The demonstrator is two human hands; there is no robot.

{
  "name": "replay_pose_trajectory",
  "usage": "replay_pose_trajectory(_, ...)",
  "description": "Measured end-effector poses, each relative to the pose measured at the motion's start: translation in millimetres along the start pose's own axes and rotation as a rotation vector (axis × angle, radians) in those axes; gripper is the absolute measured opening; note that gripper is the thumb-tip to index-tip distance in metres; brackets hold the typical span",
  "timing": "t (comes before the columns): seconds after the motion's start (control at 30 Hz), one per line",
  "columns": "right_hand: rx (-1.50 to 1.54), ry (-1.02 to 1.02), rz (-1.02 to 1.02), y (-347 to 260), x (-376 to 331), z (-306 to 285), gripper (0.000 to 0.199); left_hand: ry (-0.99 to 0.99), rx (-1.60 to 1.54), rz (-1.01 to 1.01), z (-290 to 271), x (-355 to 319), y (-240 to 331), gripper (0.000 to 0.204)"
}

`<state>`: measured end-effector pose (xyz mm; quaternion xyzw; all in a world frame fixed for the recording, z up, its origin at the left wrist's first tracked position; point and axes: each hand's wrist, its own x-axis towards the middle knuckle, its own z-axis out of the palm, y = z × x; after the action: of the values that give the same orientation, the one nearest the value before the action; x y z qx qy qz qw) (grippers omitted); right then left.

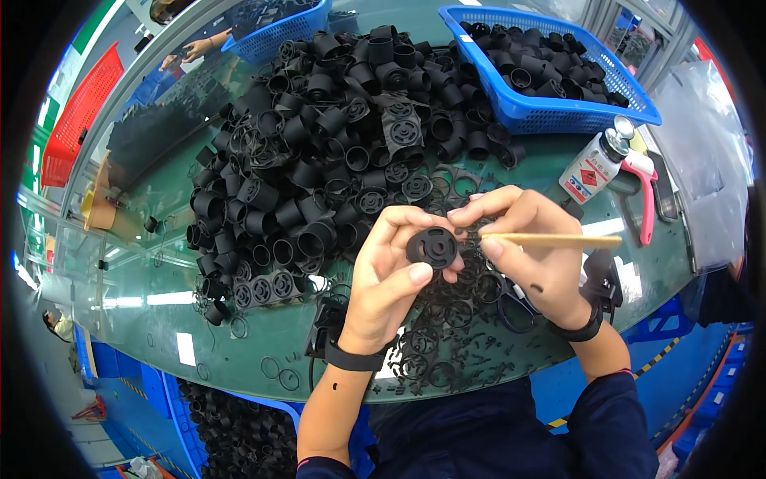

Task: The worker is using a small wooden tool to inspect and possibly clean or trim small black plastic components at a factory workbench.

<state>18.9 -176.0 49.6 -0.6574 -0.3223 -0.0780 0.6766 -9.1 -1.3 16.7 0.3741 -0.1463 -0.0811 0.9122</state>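
My left hand grips a round black plastic cap between thumb and fingers, its slotted face turned up toward me. In my right hand, thumb and fingers pinch a thin tan stick, which lies nearly level and points right. The fingertips of both hands almost meet beside the cap. A tiny dark bit shows between them; I cannot make out what it is. Black bands circle both wrists. Below my hands, thin black rings and small black scraps lie scattered on the green tabletop.
A big heap of black cylindrical caps covers the far middle. Behind it on the right stands a blue basket of similar caps. A white bottle, a pink-handled tool and dark-handled scissors lie to the right. Another person's hand shows far left.
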Motion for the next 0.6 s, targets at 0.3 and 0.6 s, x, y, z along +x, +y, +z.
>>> replay_pose_trajectory(0.3,-0.067,-0.071,0.012,-3.8,2.3,-0.7,0.006,0.06,0.066,0.046,4.7,0.5,2.4,0.04)
replay_pose_trajectory(0.6,-0.377,-0.139,-0.082,-6.0,2.0,0.4,0.012,0.062,0.206,0.14,2.5,1.5,-3.2,0.036)
